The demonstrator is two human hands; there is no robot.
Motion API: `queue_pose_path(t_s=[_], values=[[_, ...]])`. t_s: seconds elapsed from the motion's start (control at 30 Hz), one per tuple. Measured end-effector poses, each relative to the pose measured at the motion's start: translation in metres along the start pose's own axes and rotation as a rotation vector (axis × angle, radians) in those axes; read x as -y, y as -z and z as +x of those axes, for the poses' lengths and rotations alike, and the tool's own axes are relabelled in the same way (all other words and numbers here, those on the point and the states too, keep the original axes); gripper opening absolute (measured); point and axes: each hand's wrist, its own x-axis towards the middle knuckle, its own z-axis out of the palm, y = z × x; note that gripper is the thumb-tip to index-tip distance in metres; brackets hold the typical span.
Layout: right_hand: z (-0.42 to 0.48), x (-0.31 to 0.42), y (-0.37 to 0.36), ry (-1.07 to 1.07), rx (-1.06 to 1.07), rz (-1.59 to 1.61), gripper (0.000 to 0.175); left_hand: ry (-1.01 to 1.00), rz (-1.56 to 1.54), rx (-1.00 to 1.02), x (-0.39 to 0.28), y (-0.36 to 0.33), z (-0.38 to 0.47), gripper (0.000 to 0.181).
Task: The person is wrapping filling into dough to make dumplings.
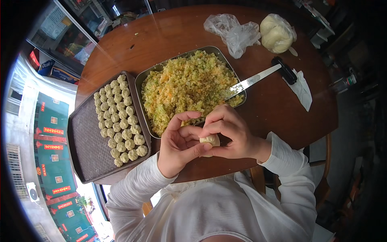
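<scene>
Between my two hands is a small pleated dough bun (211,140), held above the table's near edge. My left hand (181,143) cups it from the left, thumb against its side. The fingertips of my right hand (231,133) pinch its top folds, and the thumb is near its lower right side. Just beyond my hands stands a metal tray (142,121) heaped with chopped vegetable filling (187,87). A flat metal spatula (257,78) rests with its blade in the filling. At the left, rows of pleated buns (121,121) sit on a dark rectangular tray (87,145).
On the round wooden table (290,121), a crumpled clear plastic bag (235,33) lies at the far side beside bagged dough (276,33). A black object (285,71) and a white tissue (302,90) are at the right. A wooden chair (325,175) stands at the near right.
</scene>
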Motion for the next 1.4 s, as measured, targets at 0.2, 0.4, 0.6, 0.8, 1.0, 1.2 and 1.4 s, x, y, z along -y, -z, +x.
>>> queue_pose_path(t_s=[0.2, 0.4, 0.6, 0.8, 1.0, 1.2, 1.4], values=[[-0.002, -0.001, 0.002, 0.032, -0.001, -0.028, 0.038, -0.001, -0.031, 0.007, -0.003, -0.002, 0.000, 0.070], [-0.006, -0.008, -0.002, -0.010, -0.043, 0.049, 0.040, 0.063, -0.017, 0.026, -0.002, -0.005, 0.001, 0.066], [0.001, 0.001, 0.001, -0.058, 0.002, 0.048, 0.044, 0.059, -0.005, -0.018, -0.004, -0.003, 0.000, 0.069], [-0.001, -0.002, 0.004, 0.006, 0.023, -0.035, 0.040, 0.018, 0.017, -0.005, -0.002, -0.005, 0.000, 0.070], [0.000, -0.001, 0.003, -0.003, 0.004, -0.033, 0.039, 0.040, 0.033, -0.031, -0.004, -0.007, 0.000, 0.071], [0.002, -0.003, 0.003, 0.030, 0.039, -0.070, 0.038, 0.006, 0.052, 0.004, -0.002, -0.004, 0.001, 0.070], [0.004, 0.001, 0.002, 0.051, 0.061, -0.068, 0.035, 0.025, 0.018, 0.038, -0.001, -0.003, 0.000, 0.073]])
